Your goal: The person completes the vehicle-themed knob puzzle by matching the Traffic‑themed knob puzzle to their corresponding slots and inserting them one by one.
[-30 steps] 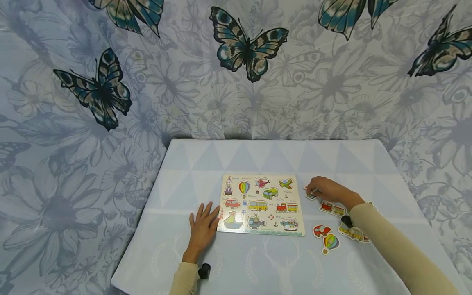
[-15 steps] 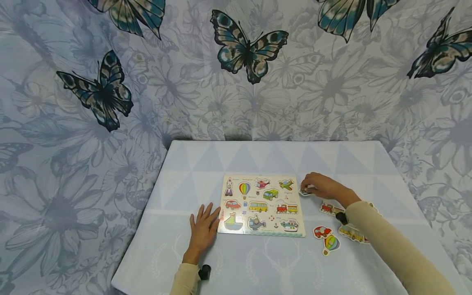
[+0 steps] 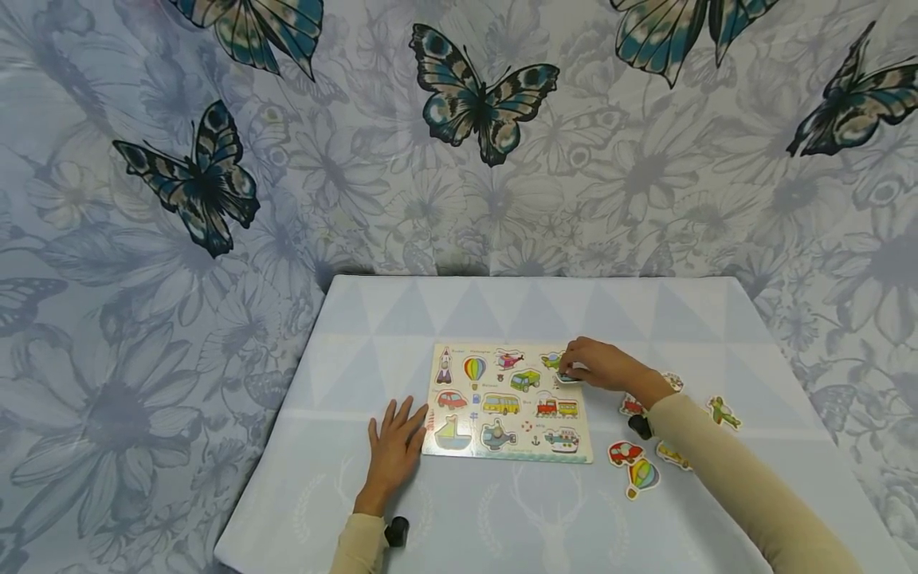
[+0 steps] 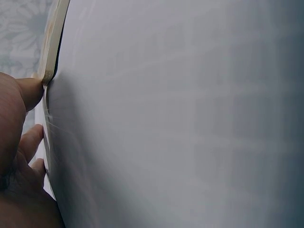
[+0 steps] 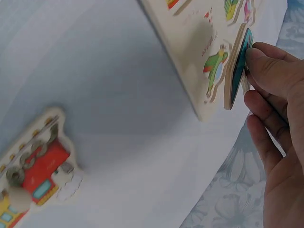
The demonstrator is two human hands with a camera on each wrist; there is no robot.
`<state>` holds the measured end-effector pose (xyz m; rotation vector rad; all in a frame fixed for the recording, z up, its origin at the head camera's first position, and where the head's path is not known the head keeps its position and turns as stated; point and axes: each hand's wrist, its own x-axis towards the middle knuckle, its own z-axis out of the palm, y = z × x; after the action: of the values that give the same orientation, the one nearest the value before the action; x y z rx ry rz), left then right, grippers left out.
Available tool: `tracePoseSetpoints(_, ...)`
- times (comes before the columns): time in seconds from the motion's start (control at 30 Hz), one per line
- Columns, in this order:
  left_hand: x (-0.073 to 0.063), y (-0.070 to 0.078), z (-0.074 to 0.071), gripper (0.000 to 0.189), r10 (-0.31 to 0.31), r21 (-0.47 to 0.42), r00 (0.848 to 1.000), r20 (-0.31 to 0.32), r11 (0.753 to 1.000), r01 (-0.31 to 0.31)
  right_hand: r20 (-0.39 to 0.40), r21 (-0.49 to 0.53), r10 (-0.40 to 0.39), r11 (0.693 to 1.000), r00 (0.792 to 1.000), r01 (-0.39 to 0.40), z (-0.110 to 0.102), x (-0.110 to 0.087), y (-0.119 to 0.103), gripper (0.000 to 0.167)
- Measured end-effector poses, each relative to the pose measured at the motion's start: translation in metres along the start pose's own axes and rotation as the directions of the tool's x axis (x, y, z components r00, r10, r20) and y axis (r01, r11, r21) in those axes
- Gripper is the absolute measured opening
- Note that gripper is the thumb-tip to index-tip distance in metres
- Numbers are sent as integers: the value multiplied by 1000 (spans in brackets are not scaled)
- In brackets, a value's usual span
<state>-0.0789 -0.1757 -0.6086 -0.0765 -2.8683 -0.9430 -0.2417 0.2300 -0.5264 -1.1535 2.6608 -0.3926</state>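
Note:
My right hand (image 3: 606,365) pinches a wooden puzzle piece (image 5: 239,69) over the upper right corner of the puzzle board (image 3: 502,457). The piece is tilted nearly edge-on in the right wrist view, its painted face teal, and the fingers cover part of it. Beside it on the board shows the green airplane picture (image 5: 216,69). At the board's left edge my left hand (image 3: 393,442) lies on the table with fingers spread. In the left wrist view its thumb (image 4: 31,92) touches the corner of the board.
Right of the board lie loose pieces: a red car (image 3: 626,453), a balloon (image 3: 643,477), an airplane (image 3: 724,413), a train (image 5: 47,166) and a yellow bus (image 3: 672,456) partly under the right sleeve (image 3: 746,478). A butterfly-patterned backdrop (image 3: 344,199) rises behind the table (image 3: 387,319).
My right hand has moved left with the puzzle piece, from the table beside the board to over its upper right corner. The left hand has stayed in place.

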Motion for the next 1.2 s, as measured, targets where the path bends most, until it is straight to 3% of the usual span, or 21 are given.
tracePoseSetpoints(0.3,0,1,0,41,-24,9,1000,16,1000,24,-48,-6,-162,987,986,162,9,19,-21,11)
tracePoseSetpoints(0.53,-1,1,-2,41,-11,6,1000,2,1000,11,-19,-32,-185,982,983,184,13,30,-42,10)
tracePoseSetpoints(1.03,0,1,-1,42,-18,2,1000,12,1000,18,-42,-27,-344,939,938,343,33,50,-68,9)
tracePoseSetpoints(1.2,0,1,-1,41,-27,17,1000,12,1000,27,-14,-19,-356,934,934,356,38,59,-85,10)
